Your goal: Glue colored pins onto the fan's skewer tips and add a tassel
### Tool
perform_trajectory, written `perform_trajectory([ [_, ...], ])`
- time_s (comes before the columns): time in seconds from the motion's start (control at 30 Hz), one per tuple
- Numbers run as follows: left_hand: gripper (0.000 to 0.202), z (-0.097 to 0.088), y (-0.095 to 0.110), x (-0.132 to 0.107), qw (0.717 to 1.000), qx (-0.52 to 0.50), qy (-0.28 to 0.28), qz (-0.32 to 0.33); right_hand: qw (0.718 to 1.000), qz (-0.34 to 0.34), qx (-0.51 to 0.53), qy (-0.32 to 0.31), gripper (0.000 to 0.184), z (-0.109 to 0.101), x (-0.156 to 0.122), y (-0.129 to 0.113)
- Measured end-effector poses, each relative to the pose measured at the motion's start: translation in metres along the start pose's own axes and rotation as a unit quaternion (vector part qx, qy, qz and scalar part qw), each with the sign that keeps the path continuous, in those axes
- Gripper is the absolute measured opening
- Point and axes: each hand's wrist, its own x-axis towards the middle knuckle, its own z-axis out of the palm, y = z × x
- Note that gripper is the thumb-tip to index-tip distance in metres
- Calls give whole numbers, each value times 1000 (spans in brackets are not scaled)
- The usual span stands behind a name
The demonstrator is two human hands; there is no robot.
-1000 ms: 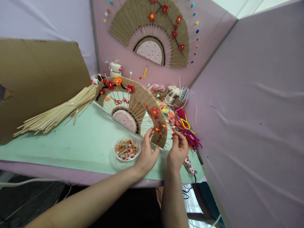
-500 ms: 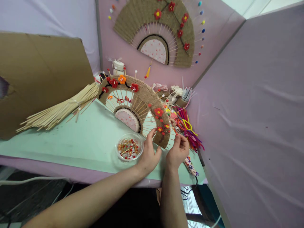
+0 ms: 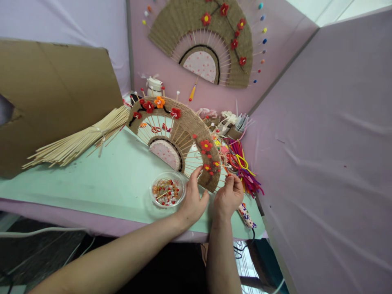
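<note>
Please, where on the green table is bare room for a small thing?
The widest bare patch of the green table lies between the stick bundle, the lower fan, the bead bowl and the front edge. A small gap shows between left hand and right hand. It is crowded behind the right hand: scissors, fuzzy stems.

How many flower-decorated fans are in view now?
2: the upper fan on the pink wall, cut off at the top edge; the lower fan over the green tabletop, the left hand at its edge. Others could be hidden behind the cardboard.
</note>
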Motion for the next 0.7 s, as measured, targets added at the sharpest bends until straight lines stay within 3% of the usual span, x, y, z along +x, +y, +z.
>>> perform_trajectory([
  [0.7, 75, 0, -1, 0, 1000, -8, 1, 3, 1000, 10, -2, -2, 22, -1, -1, 3],
])
